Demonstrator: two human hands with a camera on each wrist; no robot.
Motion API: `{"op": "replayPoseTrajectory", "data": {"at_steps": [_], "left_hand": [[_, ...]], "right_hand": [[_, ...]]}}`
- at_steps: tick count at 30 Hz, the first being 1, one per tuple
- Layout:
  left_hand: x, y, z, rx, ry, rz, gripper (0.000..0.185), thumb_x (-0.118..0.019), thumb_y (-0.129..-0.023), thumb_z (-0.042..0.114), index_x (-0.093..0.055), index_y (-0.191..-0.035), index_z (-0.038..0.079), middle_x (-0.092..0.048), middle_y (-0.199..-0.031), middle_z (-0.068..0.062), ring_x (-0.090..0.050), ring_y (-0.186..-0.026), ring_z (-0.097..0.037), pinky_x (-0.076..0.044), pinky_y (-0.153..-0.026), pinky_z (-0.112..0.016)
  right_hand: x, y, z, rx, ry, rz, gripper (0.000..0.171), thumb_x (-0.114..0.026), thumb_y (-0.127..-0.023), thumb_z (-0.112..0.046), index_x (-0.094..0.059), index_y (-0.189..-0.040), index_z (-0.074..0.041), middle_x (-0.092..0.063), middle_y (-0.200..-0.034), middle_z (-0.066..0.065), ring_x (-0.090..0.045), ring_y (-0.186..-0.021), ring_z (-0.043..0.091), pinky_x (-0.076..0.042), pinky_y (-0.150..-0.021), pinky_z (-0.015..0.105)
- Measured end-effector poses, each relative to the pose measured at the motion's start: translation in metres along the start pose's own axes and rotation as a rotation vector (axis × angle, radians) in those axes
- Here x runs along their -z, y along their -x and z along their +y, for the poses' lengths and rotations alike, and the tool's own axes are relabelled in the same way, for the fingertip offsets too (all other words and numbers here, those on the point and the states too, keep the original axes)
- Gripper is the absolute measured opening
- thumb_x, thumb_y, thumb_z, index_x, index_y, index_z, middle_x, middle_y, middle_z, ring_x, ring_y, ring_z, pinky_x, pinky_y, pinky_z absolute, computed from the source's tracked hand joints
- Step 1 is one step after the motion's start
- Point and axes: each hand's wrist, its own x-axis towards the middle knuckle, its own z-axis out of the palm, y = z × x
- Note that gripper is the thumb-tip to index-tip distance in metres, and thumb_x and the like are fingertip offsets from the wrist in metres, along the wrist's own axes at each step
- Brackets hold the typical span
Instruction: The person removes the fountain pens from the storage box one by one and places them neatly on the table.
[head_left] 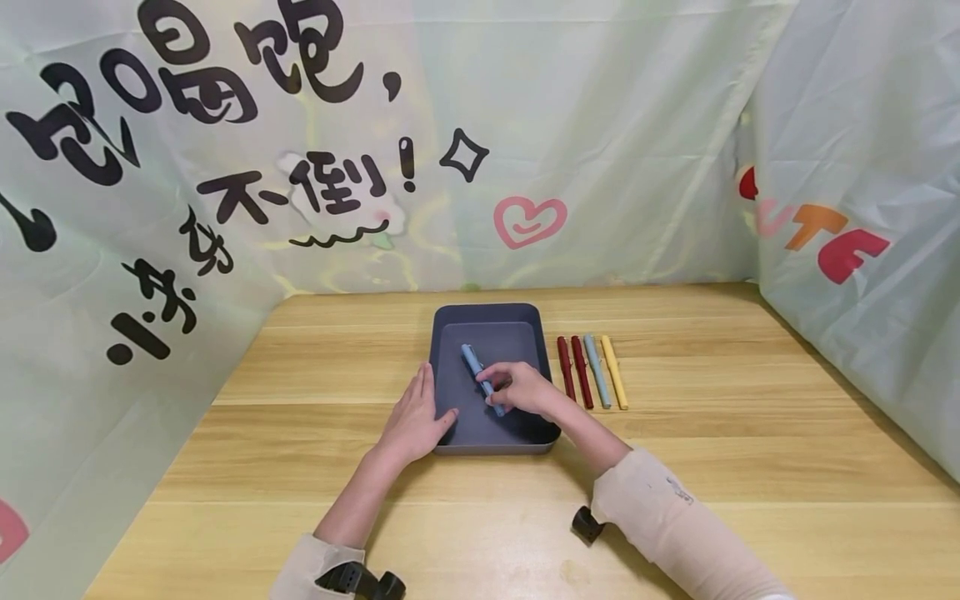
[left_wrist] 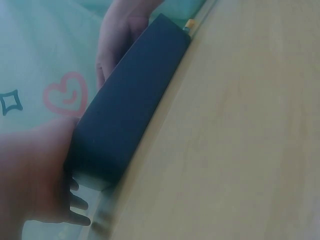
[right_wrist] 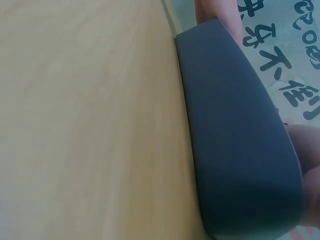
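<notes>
A dark grey tray sits mid-table. Inside it my right hand pinches a light blue pen, which lies slanted on the tray floor. My left hand rests flat with straight fingers on the tray's left front rim. In the left wrist view the tray's outer wall fills the middle, with my left hand at its near corner and the right hand beyond. The right wrist view shows the tray's wall close up, with the right hand at the frame's edge.
Just right of the tray lie several pens side by side: two dark red, a grey-blue one and a yellow one. Printed fabric walls enclose the wooden table on three sides.
</notes>
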Motion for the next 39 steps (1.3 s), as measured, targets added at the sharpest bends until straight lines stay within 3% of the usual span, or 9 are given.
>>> {"op": "replayPoseTrajectory", "data": {"at_steps": [16, 24, 39], "left_hand": [[0.000, 0.001, 0.000, 0.004, 0.010, 0.006, 0.084, -0.051, -0.092, 0.039, -0.001, -0.145, -0.004, -0.003, -0.151, -0.019, -0.010, -0.135, -0.034, -0.019, -0.104, -0.049], [-0.001, 0.000, -0.001, 0.003, 0.004, 0.008, 0.084, -0.051, -0.092, 0.039, -0.001, -0.145, -0.004, -0.003, -0.150, -0.020, -0.009, -0.136, -0.034, -0.018, -0.105, -0.048], [-0.001, 0.001, -0.002, -0.015, 0.010, 0.005, 0.084, -0.051, -0.093, 0.038, 0.001, -0.144, -0.004, -0.002, -0.150, -0.020, -0.009, -0.135, -0.034, -0.018, -0.105, -0.048]], "right_hand": [[0.016, 0.011, -0.001, 0.056, -0.016, -0.003, 0.033, -0.063, -0.083, 0.003, -0.060, -0.115, 0.002, -0.056, -0.100, 0.014, -0.060, -0.076, 0.019, -0.052, -0.064, 0.037], [0.028, 0.021, -0.001, 0.090, -0.024, -0.003, 0.034, -0.061, -0.085, 0.003, -0.058, -0.119, 0.002, -0.055, -0.105, 0.017, -0.060, -0.081, 0.026, -0.051, -0.069, 0.040], [0.053, 0.044, -0.002, 0.115, -0.015, 0.054, 0.036, -0.063, -0.084, 0.000, -0.059, -0.120, -0.005, -0.054, -0.111, 0.017, -0.061, -0.086, 0.026, -0.051, -0.069, 0.034]]}}
